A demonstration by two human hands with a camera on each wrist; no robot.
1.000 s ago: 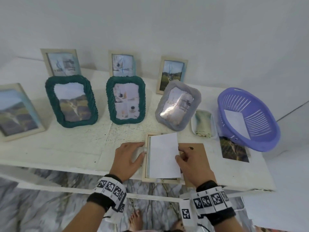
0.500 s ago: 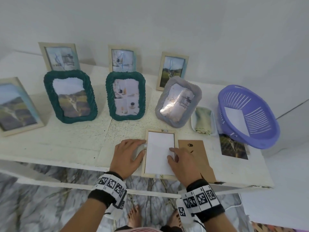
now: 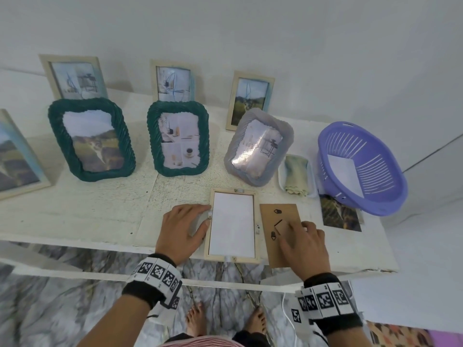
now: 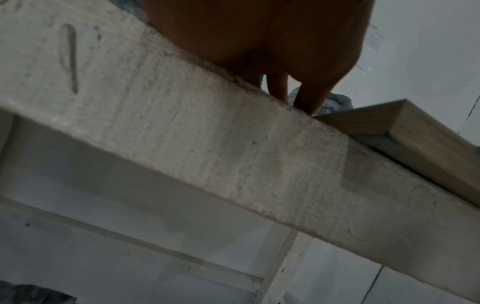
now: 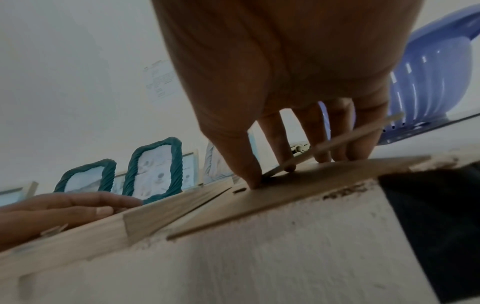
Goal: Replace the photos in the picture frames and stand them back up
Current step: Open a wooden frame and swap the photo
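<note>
Between the two hands, the wooden frame [image 3: 232, 225] is lying face down at the table's [image 3: 100, 211] near edge, a white photo back [image 3: 233, 221] filling its opening. Just left of it, the left hand [image 3: 184, 227] is resting flat, fingers relaxed, fingertips touching the frame's side. Right of the frame, the right hand [image 3: 303, 242] is reaching down onto the brown backing board [image 3: 278, 214], thumb [image 5: 244, 164] pressing it while its fingers are curling around the raised stand flap [image 5: 335, 140].
</note>
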